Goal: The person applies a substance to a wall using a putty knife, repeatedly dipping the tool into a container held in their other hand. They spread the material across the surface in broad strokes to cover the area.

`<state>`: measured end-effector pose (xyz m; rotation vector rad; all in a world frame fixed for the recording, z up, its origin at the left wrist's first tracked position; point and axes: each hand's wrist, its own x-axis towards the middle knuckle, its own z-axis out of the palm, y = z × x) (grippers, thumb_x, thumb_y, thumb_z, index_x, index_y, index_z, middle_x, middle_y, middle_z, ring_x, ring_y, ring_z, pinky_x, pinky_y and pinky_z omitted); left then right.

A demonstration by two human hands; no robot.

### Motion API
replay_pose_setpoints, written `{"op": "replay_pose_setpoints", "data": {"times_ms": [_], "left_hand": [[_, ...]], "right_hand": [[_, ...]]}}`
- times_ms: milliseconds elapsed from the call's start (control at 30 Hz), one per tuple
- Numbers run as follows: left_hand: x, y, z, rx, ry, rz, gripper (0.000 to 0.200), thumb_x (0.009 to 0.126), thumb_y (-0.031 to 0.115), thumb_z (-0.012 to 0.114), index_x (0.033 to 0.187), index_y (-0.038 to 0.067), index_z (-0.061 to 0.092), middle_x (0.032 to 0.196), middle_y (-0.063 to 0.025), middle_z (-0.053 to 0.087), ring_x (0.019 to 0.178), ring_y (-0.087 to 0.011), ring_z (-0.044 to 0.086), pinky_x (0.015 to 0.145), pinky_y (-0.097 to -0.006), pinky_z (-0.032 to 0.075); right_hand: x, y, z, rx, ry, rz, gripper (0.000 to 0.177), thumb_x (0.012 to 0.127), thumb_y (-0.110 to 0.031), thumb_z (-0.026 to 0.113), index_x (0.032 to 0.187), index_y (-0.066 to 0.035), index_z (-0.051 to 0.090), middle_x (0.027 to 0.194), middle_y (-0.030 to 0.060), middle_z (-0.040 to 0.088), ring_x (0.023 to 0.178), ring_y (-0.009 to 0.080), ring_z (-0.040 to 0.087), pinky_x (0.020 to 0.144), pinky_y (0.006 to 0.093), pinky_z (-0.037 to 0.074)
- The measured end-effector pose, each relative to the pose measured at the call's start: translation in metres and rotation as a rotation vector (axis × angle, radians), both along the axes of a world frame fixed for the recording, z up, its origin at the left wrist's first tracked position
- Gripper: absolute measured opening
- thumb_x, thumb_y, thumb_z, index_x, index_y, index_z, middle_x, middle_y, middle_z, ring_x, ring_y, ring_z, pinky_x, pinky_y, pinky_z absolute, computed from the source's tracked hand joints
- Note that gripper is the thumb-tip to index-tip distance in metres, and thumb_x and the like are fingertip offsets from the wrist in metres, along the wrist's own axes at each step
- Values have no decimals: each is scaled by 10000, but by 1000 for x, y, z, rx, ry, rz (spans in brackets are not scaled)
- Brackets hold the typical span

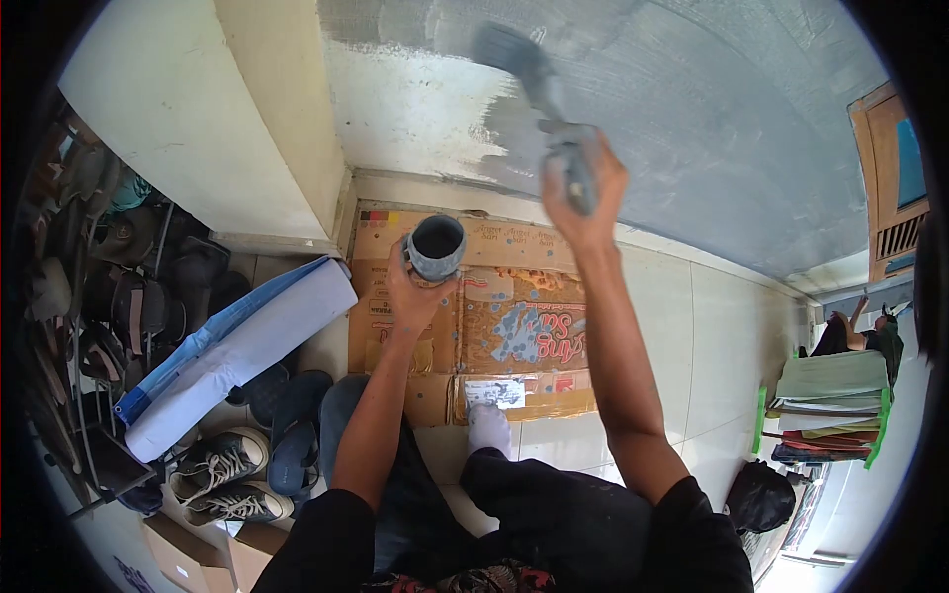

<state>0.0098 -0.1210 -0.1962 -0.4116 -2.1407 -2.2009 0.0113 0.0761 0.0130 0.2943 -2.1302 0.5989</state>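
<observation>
Grey-smeared brush in the right hand, grey cup in the left hand.
The right hand is curled tightly round the brush's handle, the blurred bristles up at the far wall beside a pale, uncoated patch; whether they touch it, I cannot tell. The left hand wraps the cup, upright above spotted cardboard on the floor. A socked foot stands at the cardboard's near edge. Left are a pale column, a white-and-blue roll, laced shoes nearer, and piled footwear. Right, hanging cloths and a black bag.
</observation>
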Motion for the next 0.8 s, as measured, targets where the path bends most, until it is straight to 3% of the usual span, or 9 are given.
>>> {"op": "replay_pose_setpoints", "data": {"times_ms": [33,167,267,333,533,633,667,733,800], "left_hand": [[-1,0,-2,2,-2,0,861,616,66,938,1344,-22,487,1206,-174,646,1149,-286,658,906,-394,594],[1,6,-10,-5,44,10,847,619,47,926,1340,-23,487,1200,-171,650,1130,-270,667,902,-379,602],[4,9,-3,-21,57,-15,850,615,44,927,1340,-22,489,1207,-171,647,1130,-267,667,903,-378,601],[4,8,-4,-46,63,-37,854,612,46,930,1341,-21,490,1212,-171,644,1135,-266,663,905,-381,599],[-4,0,-14,-79,61,-33,829,626,62,925,1330,-21,496,1199,-178,640,1107,-263,667,901,-386,597],[-9,-6,-15,-143,109,18,807,637,68,917,1321,-21,499,1212,-179,633,1111,-268,665,898,-390,595],[-8,-7,-14,-63,26,-9,798,660,62,907,1338,-1,490,1245,-161,624,1139,-256,649,917,-395,589],[-5,-8,-8,17,-65,-34,790,684,55,898,1355,19,482,1278,-143,615,1167,-244,634,936,-399,582],[-5,-6,-6,-61,6,-19,792,689,45,894,1362,17,477,1293,-149,602,1177,-243,630,934,-395,589]], "right_hand": [[10,10,2,-100,-48,-104,210,746,49,611,938,-24,657,868,128,710,725,258,655,658,352,533],[42,41,-11,-40,46,-159,158,764,49,590,899,-20,638,886,136,721,718,244,662,654,340,534],[49,39,-11,-64,47,-49,148,749,40,596,878,-29,622,907,142,732,730,249,670,648,330,538],[34,10,-4,69,79,164,168,721,25,629,877,-36,615,899,134,720,740,262,663,632,346,540],[-68,-92,-20,-64,69,424,363,673,-24,762,1010,-37,628,926,168,663,840,346,615,720,427,529],[-86,-110,-25,-79,55,412,343,686,-14,750,1006,-34,627,896,171,649,841,373,600,719,448,522],[-84,-107,-26,-84,55,412,343,686,-14,750,1006,-34,627,896,171,649,841,373,600,719,448,522],[-69,-84,-34,-56,-13,214,308,728,30,695,1021,-52,649,889,108,692,787,291,636,713,381,534],[-45,-49,-38,-23,24,136,261,749,32,686,997,-40,651,923,115,709,756,292,639,683,372,536]]}}
